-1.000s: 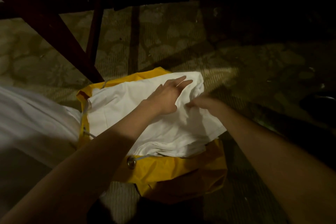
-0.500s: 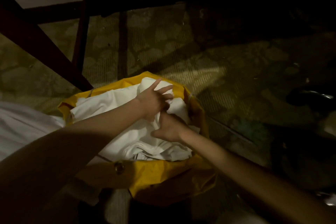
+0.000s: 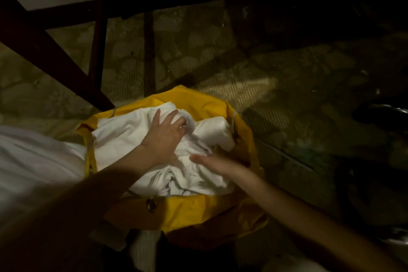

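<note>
Left hand (image 3: 164,137) spread flat, I'm pressing the white linen (image 3: 123,137) down inside the one yellow bag (image 3: 198,207) on the carpet (image 3: 265,86), right hand (image 3: 212,159) too blurred to tell its grip, so best push evenly mid-pile, clear of the rim, two hands on one bundle.

Scene is dimly lit; the upper right is lost in black. Light is caught only by the white laundry (image 3: 123,132) and a carpet (image 3: 247,90) patch. The right hand (image 3: 209,159) is motion-blurred. Edges are bowed by the wide lens.
</note>
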`<state>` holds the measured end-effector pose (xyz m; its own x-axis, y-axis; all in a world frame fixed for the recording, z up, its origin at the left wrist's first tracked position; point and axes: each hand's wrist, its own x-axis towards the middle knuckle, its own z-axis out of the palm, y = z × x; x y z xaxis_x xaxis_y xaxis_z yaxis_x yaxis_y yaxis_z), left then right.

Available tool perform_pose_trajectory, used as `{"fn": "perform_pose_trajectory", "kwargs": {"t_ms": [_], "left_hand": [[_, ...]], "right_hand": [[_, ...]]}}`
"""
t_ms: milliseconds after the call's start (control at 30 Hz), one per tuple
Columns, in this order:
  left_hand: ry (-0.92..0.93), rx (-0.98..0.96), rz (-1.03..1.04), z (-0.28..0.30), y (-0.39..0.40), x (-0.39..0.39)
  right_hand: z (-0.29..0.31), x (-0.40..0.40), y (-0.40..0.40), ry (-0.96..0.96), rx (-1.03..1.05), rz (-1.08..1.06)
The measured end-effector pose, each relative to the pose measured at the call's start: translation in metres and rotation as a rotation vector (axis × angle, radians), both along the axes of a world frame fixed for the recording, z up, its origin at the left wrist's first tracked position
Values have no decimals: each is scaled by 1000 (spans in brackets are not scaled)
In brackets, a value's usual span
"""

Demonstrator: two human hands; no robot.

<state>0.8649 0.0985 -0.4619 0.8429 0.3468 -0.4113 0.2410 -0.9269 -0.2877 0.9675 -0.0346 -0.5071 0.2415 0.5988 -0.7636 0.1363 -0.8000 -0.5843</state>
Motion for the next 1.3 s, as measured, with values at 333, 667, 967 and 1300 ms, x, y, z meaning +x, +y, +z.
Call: {"fn": "perform_pose_trajectory", "kwargs": {"t_ms": [333, 667, 967, 1300], "left_hand": [[180, -177, -267, -6, 5, -3], [30, -507, -89, -4, 10, -16], [44, -488, -28, 1, 2, -16], [160, -417, 80, -9, 4, 13]], "right_hand": [[14, 30, -7, -54, 197, 88], [-13, 59, -42, -796, -147, 1073], [-7, 81, -53, -740, -53, 1136], [50, 128, -90, -176, 176, 570]]}}
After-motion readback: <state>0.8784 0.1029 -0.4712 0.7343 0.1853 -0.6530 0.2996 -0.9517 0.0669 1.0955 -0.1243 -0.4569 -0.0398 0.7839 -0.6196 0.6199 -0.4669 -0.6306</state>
